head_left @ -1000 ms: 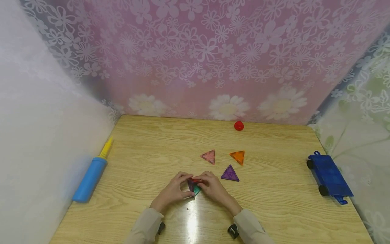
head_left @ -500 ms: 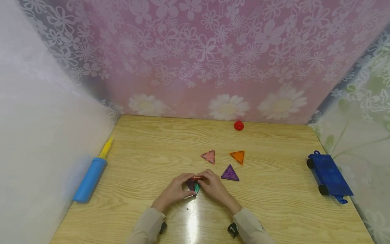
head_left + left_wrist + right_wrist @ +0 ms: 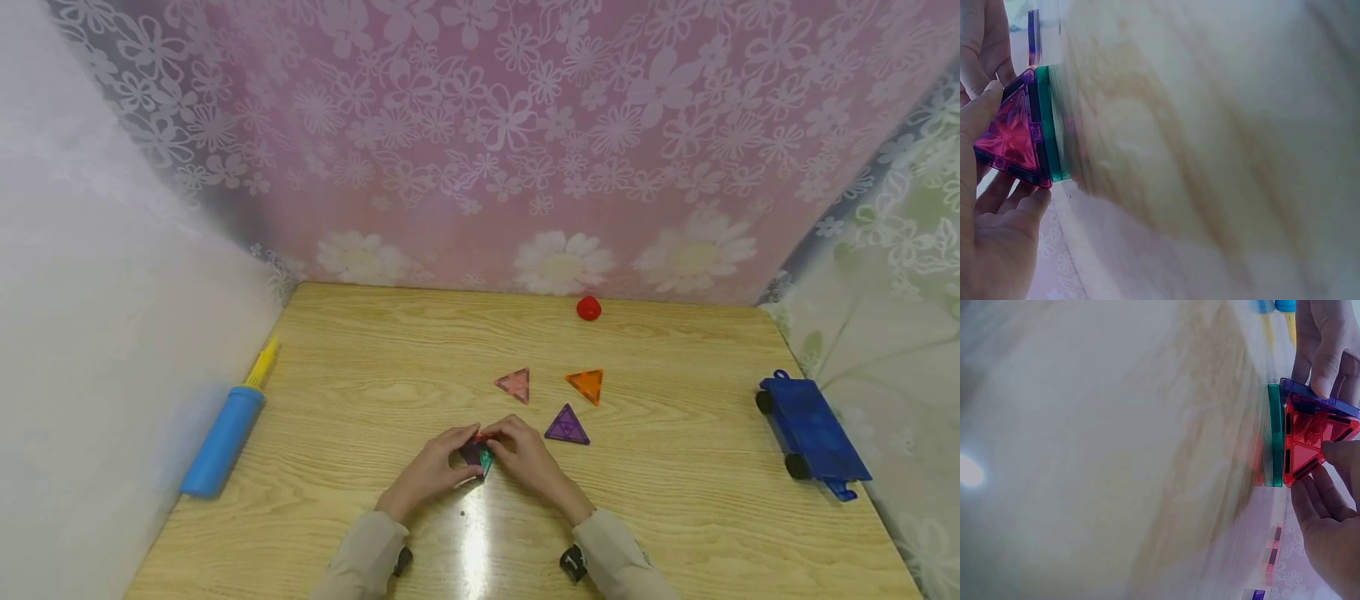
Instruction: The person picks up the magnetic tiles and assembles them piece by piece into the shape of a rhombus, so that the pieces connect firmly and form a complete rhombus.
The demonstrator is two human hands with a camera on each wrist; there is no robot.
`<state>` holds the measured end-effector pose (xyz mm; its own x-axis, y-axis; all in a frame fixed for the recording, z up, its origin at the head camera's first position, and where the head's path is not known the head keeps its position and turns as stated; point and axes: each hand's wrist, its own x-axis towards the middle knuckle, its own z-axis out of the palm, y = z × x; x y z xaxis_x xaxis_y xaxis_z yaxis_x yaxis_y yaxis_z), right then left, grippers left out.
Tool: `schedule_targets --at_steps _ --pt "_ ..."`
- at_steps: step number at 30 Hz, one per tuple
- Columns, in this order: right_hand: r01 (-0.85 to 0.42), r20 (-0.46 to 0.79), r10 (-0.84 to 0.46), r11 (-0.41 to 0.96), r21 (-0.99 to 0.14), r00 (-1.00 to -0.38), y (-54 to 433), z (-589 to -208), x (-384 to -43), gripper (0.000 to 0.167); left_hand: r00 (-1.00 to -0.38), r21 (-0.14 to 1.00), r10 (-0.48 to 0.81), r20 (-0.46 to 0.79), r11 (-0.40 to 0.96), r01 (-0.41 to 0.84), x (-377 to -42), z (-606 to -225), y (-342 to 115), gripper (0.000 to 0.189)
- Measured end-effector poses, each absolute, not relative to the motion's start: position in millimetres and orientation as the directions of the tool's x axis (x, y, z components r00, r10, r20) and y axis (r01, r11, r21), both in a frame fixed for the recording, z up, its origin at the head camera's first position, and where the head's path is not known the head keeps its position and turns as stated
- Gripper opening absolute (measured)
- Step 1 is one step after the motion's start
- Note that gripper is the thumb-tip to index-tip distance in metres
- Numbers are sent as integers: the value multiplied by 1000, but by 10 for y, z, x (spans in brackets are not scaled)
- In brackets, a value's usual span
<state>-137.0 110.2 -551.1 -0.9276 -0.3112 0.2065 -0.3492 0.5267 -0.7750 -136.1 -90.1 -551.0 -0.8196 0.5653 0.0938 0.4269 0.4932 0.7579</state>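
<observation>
A red tile (image 3: pixel 1313 434) and purple tile (image 3: pixel 1297 392) (both translucent triangles) stand on a flat green tile (image 3: pixel 1275 434).

The table (image 3: pixel 375 350) was pale wood with wavy lines. A blue pump (image 3: pixel 225 442) lay at the left of the frame, and a blue car (image 3: pixel 813 429) stood at the right. A small red thing (image 3: pixel 588 308) sat near the table's top edge. Lower down lay a pink tile (image 3: pixel 516 385), an orange tile (image 3: pixel 588 387) and a purple tile (image 3: pixel 567 425), all apart. A green tile (image 3: pixel 1275 434) lay flat, low in the middle.
</observation>
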Motion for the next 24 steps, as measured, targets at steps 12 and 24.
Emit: schedule_targets --at_steps 12,24 --pt "-327 194 -291 530 -782 -937 1167 -5481 -1359 22 -836 753 545 67 522 400 -1386 -5515 -895 71" --pt "-361 266 -251 511 -780 -931 1292 -5516 -1344 17 -832 760 552 65 513 400 -1345 -5499 -907 68"
